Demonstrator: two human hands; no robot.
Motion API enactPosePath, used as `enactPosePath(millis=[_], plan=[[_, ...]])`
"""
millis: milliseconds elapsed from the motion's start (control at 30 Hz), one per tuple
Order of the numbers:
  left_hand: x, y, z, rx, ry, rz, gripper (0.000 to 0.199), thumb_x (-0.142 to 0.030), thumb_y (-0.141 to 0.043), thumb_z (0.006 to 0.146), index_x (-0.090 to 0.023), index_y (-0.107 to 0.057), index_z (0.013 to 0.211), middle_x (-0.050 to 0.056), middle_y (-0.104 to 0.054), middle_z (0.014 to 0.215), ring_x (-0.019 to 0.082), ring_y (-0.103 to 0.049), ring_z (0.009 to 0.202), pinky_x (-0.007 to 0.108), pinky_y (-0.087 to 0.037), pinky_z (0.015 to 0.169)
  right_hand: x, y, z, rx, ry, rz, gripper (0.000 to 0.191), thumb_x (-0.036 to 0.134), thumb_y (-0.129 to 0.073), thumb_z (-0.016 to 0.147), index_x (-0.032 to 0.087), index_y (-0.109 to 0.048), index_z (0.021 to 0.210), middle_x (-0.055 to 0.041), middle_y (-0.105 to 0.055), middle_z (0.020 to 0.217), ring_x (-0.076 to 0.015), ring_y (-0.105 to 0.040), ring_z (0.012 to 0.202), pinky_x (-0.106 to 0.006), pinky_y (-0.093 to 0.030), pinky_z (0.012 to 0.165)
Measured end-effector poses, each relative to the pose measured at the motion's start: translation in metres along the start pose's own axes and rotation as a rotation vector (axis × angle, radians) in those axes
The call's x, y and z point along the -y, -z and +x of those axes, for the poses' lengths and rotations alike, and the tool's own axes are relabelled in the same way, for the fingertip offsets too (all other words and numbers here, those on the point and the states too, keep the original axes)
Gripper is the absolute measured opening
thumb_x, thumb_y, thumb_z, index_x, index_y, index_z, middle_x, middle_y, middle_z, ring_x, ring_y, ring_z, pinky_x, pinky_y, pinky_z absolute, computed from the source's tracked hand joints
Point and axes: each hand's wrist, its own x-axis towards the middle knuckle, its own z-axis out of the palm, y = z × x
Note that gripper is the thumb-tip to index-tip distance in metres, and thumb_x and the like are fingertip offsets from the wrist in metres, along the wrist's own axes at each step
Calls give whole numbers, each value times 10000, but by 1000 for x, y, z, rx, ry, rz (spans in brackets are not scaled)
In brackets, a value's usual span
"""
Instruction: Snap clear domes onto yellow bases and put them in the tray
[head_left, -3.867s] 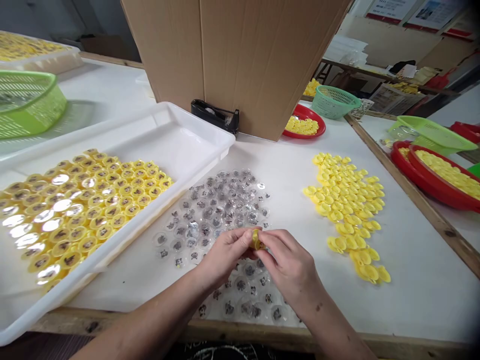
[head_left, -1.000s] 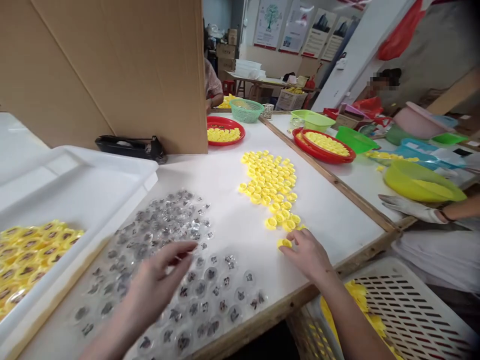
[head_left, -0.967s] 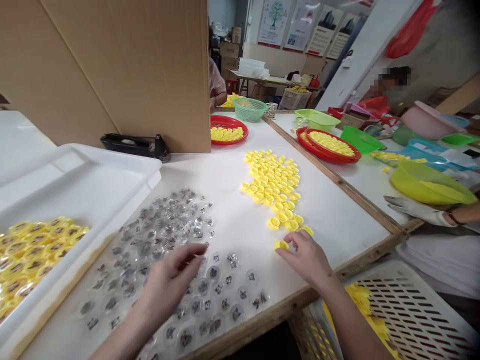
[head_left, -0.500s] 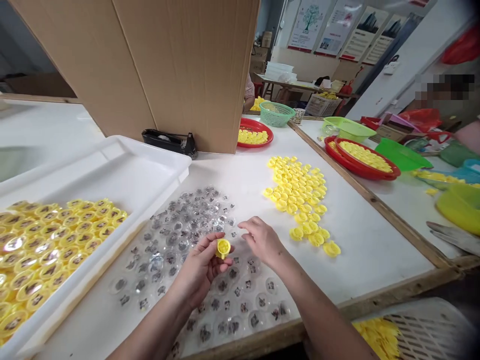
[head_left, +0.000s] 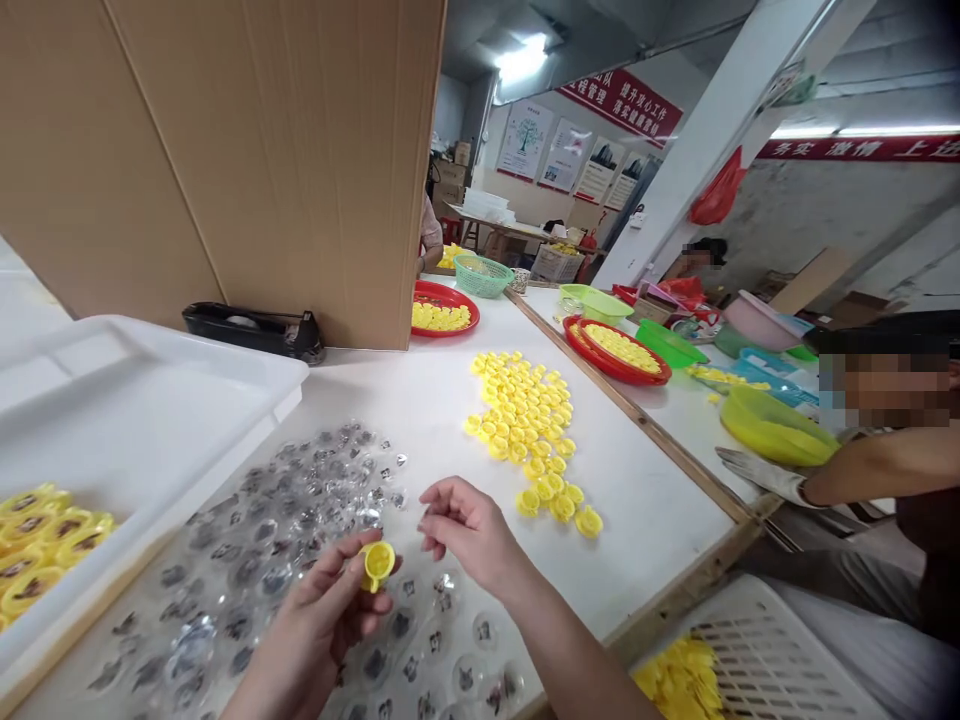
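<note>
My left hand (head_left: 326,610) grips a small yellow cup-shaped piece (head_left: 379,563) between thumb and fingers, its round opening facing up and a short tab pointing toward me. To its right, my right hand (head_left: 465,530) hovers over the table with loosely curled fingers. A gap shows between its thumb and forefinger, and nothing is visible in it. Beneath and around both hands lie many clear round plastic covers (head_left: 277,520) with small dark pictures. Beyond my right hand, a cluster of yellow cup-shaped pieces (head_left: 525,410) is spread on the white tabletop (head_left: 637,510).
At left stands a white tray (head_left: 225,420) holding yellow pieces with pictures. A cardboard sheet (head_left: 300,180) rises behind a black tape dispenser (head_left: 251,330). Red plates (head_left: 472,325) of yellow pieces stand farther back. A gloved co-worker's hand (head_left: 765,475) is at right, above a white crate (head_left: 780,650).
The camera view has swung up and to the right, bringing a co-worker into view. My left hand still holds the yellow piece; my right hand stays close beside it.
</note>
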Motion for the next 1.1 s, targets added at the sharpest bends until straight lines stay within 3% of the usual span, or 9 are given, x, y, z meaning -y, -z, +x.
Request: enactPosePath(millis=[133, 233, 333, 433, 567, 667, 867, 1100], plan=[[3, -4, -2, 47, -4, -4, 505, -382, -799, 596, -200, -607, 1026, 39, -659, 777, 115, -586, 590, 173, -480, 501, 15, -7, -8, 98, -75, 385, 165, 285, -631, 754, 208, -635, 900, 14, -546, 855, -84, -583, 567, -214, -488, 499], [4, -3, -2, 90, -9, 3, 449, -365, -779, 636, -189, -605, 1011, 41, -657, 774, 107, -584, 596, 180, -482, 533, 15, -16, -9, 130, -103, 417, 193, 268, -647, 740, 234, -666, 929, 18, -569, 860, -64, -551, 535, -201, -468, 484], [5, -1, -2, 135, -29, -2, 374, -351, -748, 682, -176, -595, 974, 34, -646, 777, 97, -580, 599, 174, -472, 538, 13, -19, -11, 99, -87, 335, 192, 231, -636, 751, 229, -662, 941, 16, -587, 810, -89, -576, 593, -212, -487, 529], [4, -1, -1, 167, -48, -7, 327, -348, -720, 718, -161, -577, 944, 22, -624, 746, 91, -575, 587, 170, -459, 528, 13, -15, -15, 70, 43, 141, 155, 200, -607, 780, 227, -694, 906, -20, -597, 880, -127, -607, 737, -245, -515, 640], [4, -1, -1, 212, -75, 1, 292, -354, -687, 749, -148, -566, 918, 23, -610, 714, 90, -562, 568, 182, -457, 524, 21, -8, -17, 160, 114, -30, 253, 161, -625, 762, 260, -675, 989, -14, -600, 869, -132, -604, 724, -250, -515, 630], [5, -1, -2, 208, -112, 30, 295, -359, -684, 747, -142, -566, 908, 35, -621, 722, 93, -556, 559, 192, -454, 511, 28, -5, -18, 187, 126, -150, 254, 124, -652, 720, 253, -658, 939, -3, -603, 849, -137, -607, 716, -253, -520, 625], [3, -1, -3, 212, -83, 15, 296, -342, -713, 712, -135, -602, 892, 38, -636, 716, 103, -570, 544, 199, -457, 496, 34, 1, -19, 244, 154, -200, 220, 116, -640, 746, 247, -628, 923, -7, -607, 892, -142, -624, 771, -273, -542, 695], [-6, 2, -8, 346, 39, -72, 297, -305, -731, 704, -117, -674, 927, 63, -670, 713, 95, -602, 558, 183, -468, 554, 40, 12, -21, 246, 249, -231, 194, 158, -651, 765, 241, -640, 939, -15, -620, 878, -131, -612, 724, -241, -521, 587]])
